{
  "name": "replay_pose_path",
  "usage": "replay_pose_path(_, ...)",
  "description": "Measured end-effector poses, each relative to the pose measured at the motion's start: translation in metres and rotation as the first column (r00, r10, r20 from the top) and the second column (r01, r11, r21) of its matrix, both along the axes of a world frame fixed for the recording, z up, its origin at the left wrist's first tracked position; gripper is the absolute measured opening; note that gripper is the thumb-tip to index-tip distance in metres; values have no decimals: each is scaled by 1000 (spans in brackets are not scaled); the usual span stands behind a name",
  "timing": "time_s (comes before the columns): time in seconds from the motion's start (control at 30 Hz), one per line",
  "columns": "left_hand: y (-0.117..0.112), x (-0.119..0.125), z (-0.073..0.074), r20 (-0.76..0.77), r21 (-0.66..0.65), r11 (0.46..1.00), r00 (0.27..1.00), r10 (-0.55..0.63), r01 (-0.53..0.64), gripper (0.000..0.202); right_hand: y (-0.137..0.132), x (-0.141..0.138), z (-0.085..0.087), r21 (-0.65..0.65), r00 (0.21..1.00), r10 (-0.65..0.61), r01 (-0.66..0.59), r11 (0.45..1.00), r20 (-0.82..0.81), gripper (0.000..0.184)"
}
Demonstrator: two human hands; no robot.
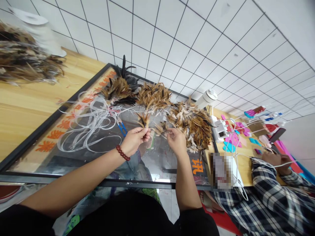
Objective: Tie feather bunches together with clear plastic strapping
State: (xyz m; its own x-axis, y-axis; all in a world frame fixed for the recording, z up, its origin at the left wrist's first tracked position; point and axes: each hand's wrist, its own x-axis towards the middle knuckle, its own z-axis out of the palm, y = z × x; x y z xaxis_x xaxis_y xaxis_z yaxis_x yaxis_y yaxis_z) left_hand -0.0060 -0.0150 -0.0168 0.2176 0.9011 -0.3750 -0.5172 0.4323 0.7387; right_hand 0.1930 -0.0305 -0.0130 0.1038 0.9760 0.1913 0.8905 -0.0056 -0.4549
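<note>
My left hand (134,141), with a dark red bead bracelet at the wrist, pinches a small bunch of brown and black feathers (143,120) upright between thumb and fingers. My right hand (177,142) is curled at the left edge of a large pile of brown feathers (197,126). Its fingertips are close to a loose feather tuft (161,127); whether they grip it is unclear. Behind the hands lie a second brown pile (154,95) and a brown and black bunch (118,90). Blue-handled snips (122,127) rest left of my left hand, beside tangled clear strips (86,121).
A black-framed glass panel (81,164) lies under everything. On the wooden table (31,111) at left is another feather bundle (24,59). To the right are a white bottle (208,97), a power strip (220,129), coloured scraps (232,141) and a person's plaid sleeve (268,177).
</note>
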Motion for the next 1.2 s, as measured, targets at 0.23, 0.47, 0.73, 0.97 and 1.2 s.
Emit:
replay_pose_path(0.23,-1,1,3,7,-23,1000,1000,6,-5,12,-1,5,2,-41,994,-15,20,999,112,17)
replay_pose_path(0.47,-1,1,7,0,-51,998,1000,25,-25,9,-1,5,4,-38,1000,26,-27,999,-7,14)
replay_pose_path(0.73,-2,0,5,5,-36,999,1000,12,-12,12,-4,-2,5,-198,984,92,-61,978,151,12)
replay_pose_path(0.97,-3,2,1,-12,5,1000,1000,-2,3,21,-1,-21,3,-135,688,8,-154,979,-725,20)
replay_pose_path(1.2,-5,5,-3,-82,71,997,997,-10,16,27,-5,-47,9,-284,6,-316,-459,842,-949,33)
